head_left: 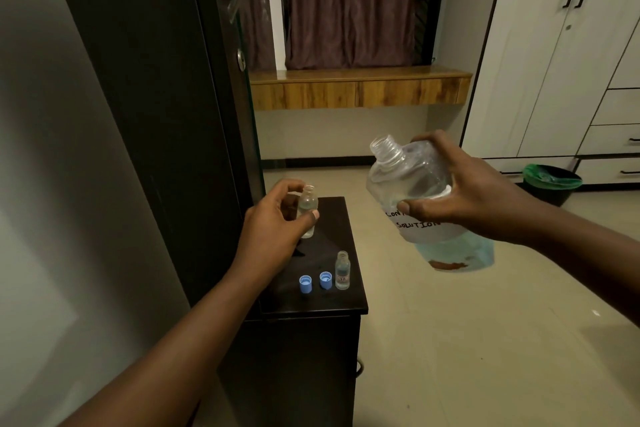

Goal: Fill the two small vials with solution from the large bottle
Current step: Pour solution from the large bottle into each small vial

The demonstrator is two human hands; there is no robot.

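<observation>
My right hand grips the large clear bottle by its middle. The bottle is uncapped, tilted with its mouth up and to the left, and carries a white label reading "SOLUTION". Liquid sits in its lower part. My left hand holds one small clear vial upright above the dark cabinet top, its mouth uncovered. The bottle's mouth is to the right of this vial and apart from it. A second small vial stands uncapped on the cabinet top. Two blue caps lie just left of it.
The small dark cabinet stands against a tall dark wardrobe door on the left. Tiled floor lies to the right, with a black bin with a green liner near white cupboards. A wooden shelf is at the back.
</observation>
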